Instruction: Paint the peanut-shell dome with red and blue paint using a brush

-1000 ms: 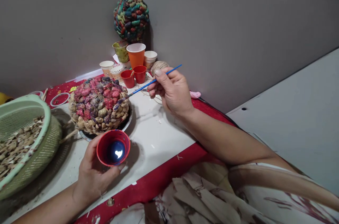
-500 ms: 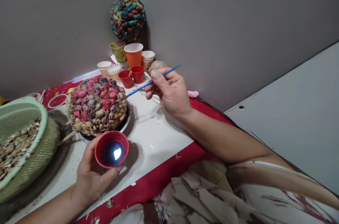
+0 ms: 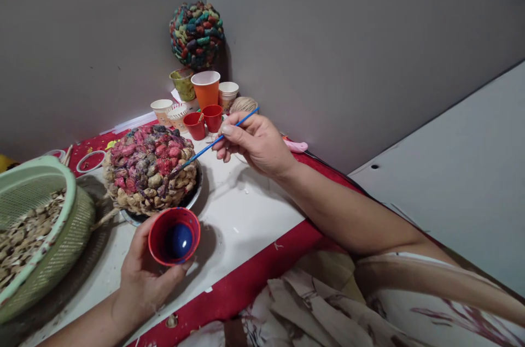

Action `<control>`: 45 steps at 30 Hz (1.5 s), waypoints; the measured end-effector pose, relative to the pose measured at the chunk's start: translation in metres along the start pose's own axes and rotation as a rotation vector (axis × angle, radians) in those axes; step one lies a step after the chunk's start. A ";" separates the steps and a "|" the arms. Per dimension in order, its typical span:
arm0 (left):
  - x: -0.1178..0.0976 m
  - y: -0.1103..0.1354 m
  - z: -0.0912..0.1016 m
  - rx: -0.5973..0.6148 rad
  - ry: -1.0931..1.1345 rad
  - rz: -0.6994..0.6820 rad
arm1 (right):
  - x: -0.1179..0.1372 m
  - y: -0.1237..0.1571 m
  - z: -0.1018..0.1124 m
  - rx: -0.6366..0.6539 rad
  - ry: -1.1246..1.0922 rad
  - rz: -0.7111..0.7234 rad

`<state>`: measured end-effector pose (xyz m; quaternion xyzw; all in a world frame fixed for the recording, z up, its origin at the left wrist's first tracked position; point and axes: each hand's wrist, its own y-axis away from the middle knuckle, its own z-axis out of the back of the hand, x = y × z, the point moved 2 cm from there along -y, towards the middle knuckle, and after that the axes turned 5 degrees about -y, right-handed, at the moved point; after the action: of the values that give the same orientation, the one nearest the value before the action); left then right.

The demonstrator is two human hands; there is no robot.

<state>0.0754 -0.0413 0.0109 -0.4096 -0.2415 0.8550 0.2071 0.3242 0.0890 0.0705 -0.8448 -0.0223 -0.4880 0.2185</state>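
My left hand (image 3: 150, 276) is wrapped round a small red cup (image 3: 174, 213) with dark blue liquid inside, tilted toward me. Between the fingers of my right hand (image 3: 256, 145) is a blue paintbrush (image 3: 211, 145), its bristles at the right side of a ball covered in peanut shells (image 3: 151, 166). Pink, red and purple-grey paint covers the ball's upper part, while its lower part is bare tan shell. The ball rests in a shallow dish (image 3: 198, 194) on a white board (image 3: 246, 221), just beyond the cup.
A green mesh basket (image 3: 69, 183) of shells stands at left. Behind the ball are two red cups (image 3: 194, 126), an orange cup (image 3: 205, 91), paper cups (image 3: 162, 109), a ball of twine (image 3: 245, 105) and a multicoloured ball (image 3: 197, 35). Grey walls (image 3: 328, 35) close off the back.
My right hand has shifted a little left and down, bringing the brush tip lower on the ball's right side. The left hand keeps hold of the cup.
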 end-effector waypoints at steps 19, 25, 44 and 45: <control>0.004 0.002 -0.001 -0.001 0.043 0.017 | 0.006 -0.006 0.008 -0.008 0.015 0.019; 0.003 0.003 0.001 0.013 0.031 0.029 | 0.005 -0.011 0.014 -0.066 0.041 0.074; 0.003 0.001 -0.001 0.002 0.063 0.000 | 0.014 -0.009 0.014 -0.089 -0.050 0.107; 0.002 0.000 -0.001 0.000 0.057 -0.010 | 0.016 -0.006 0.011 -0.053 -0.048 0.102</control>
<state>0.0748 -0.0397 0.0089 -0.4325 -0.2376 0.8420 0.2182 0.3402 0.0961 0.0810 -0.8618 0.0284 -0.4562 0.2199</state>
